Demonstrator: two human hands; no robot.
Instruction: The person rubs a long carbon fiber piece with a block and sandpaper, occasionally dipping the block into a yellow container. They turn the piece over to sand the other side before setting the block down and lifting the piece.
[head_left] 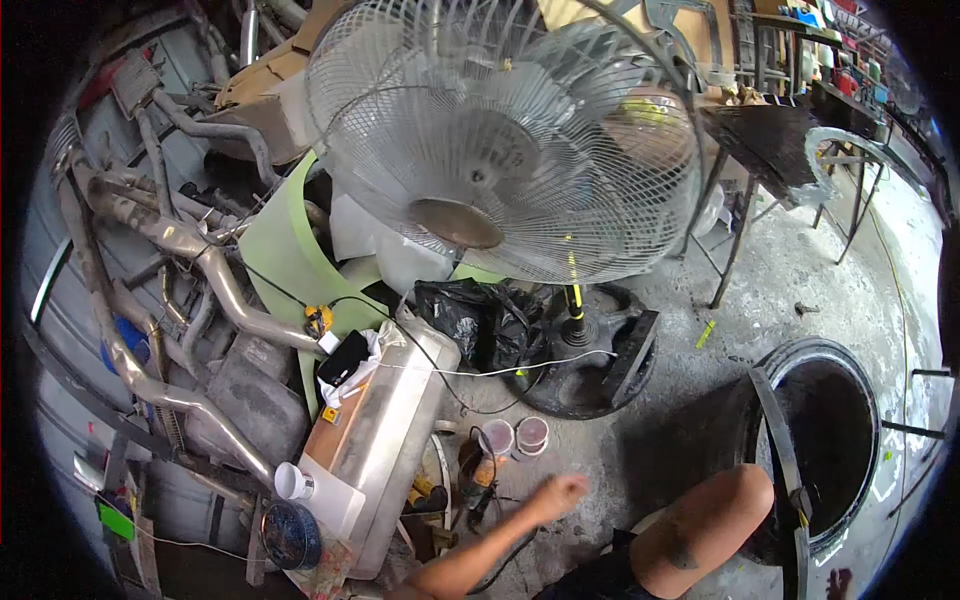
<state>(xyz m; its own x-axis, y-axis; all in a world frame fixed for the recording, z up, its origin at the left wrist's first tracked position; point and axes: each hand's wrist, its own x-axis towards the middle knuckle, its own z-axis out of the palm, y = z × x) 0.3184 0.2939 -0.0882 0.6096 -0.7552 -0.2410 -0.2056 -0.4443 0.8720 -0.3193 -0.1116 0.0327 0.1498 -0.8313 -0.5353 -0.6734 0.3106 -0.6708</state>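
My left hand [562, 494] reaches in from the bottom over the concrete floor, its fingers curled together; what they hold, if anything, cannot be made out. Just beyond it stand two small tubs, one [497, 436] beside the other [532, 435], with reddish-brown contents. An orange and dark power tool [484, 472] lies left of the tubs, apart from the hand. My bare knee [745, 490] is to the right. I do not see my right hand.
A large caged fan [480, 170] stands ahead on a round black base [585, 385]. At right is a black tyre-like ring [860, 440] with a strip across it. Metal pipes [225, 290] and a silver tank [385, 440] fill the left. A white cable [480, 373] crosses the middle.
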